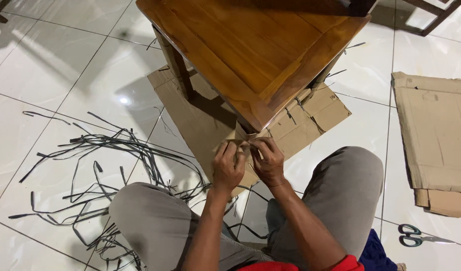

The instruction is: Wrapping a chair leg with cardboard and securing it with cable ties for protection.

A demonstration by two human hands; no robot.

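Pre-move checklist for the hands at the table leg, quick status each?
1. Both hands on the work: left hand and right hand meet at the foot of the near table leg: ok.
2. What the fingers pinch: hidden by the fingers: cannot tell.
3. Table standing on cardboard: ok.
4. Floor by the left knee: loose black strips lie tangled: not ok.
5. Scissors at hand: on the tiles to the right, apart from both hands: ok.
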